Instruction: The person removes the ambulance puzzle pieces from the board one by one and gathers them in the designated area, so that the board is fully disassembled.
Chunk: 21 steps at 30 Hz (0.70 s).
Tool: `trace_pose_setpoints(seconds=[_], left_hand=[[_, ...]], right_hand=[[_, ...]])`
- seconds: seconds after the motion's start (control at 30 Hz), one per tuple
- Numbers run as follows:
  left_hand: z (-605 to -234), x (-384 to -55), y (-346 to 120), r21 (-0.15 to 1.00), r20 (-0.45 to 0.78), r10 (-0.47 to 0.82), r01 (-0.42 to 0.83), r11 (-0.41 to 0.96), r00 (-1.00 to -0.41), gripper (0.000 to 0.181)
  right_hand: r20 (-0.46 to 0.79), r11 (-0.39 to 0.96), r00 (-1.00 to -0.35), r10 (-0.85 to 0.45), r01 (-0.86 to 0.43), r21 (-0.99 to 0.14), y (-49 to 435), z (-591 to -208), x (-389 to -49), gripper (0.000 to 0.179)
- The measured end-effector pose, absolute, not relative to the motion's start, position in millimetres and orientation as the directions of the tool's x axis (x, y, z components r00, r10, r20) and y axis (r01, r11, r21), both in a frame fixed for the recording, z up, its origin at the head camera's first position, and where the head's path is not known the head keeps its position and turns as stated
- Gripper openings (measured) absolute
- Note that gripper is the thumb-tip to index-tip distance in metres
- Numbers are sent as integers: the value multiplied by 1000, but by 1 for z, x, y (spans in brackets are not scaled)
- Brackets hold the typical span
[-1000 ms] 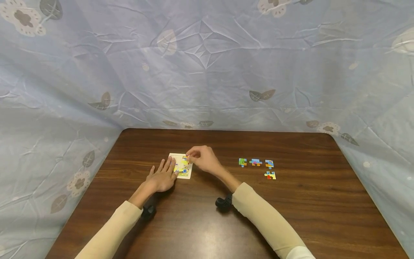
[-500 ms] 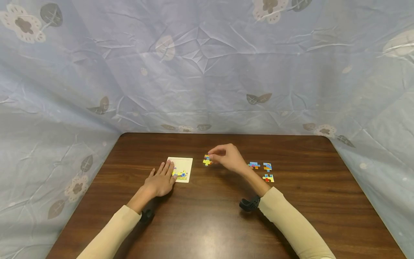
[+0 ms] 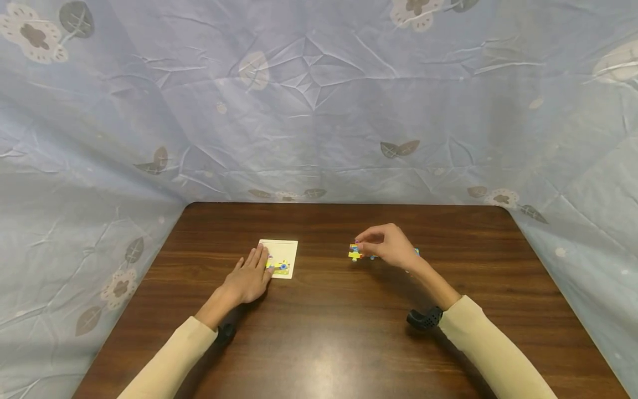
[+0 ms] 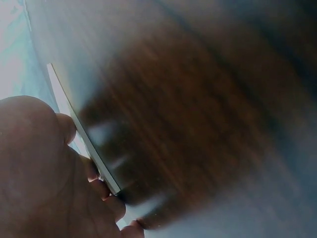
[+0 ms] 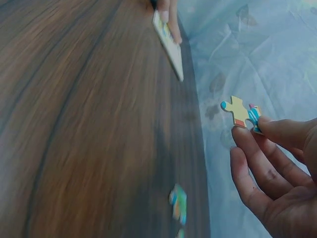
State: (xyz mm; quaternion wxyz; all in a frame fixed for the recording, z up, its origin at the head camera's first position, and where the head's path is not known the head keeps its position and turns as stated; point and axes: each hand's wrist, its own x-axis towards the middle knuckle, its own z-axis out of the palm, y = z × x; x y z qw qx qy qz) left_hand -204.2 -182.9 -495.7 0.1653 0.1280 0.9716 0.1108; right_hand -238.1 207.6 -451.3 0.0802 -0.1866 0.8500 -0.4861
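My left hand [image 3: 246, 279] lies with straight fingers across the left part of a small cream puzzle board [image 3: 283, 247]. A picture in yellow and blue shows along the board's lower part. In the left wrist view the fingertips meet the edge of the board [image 4: 84, 131]. To the right, my right hand [image 3: 391, 246] pinches a puzzle piece [image 5: 238, 110] between thumb and fingers, raised above the table in the right wrist view. The piece is mostly yellow with some blue and red.
Loose puzzle pieces lie on the brown wooden table [image 3: 319, 310], mostly hidden behind my right hand; one green and orange piece [image 5: 180, 204] shows in the right wrist view. A patterned curtain [image 3: 319, 138] hangs around the table's back and sides.
My right hand has carried the puzzle piece away from the board to the right, over near the loose pieces. My left hand has stayed on the board.
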Motion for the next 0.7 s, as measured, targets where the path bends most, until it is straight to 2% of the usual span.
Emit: trace_pose_setpoints(seconds=[0.4,0.7], left_hand=[[-498,-204,-183,242,-279,293,228,943,-915,70],[-499,-205,-184,227,-267,291,233,946,-919,70]], right_hand=[[-59,523,-954,-293,-108,-845,263,-475,-222,15],[-68,579,-959,-276,-110,-808,283,-479,-221,15]])
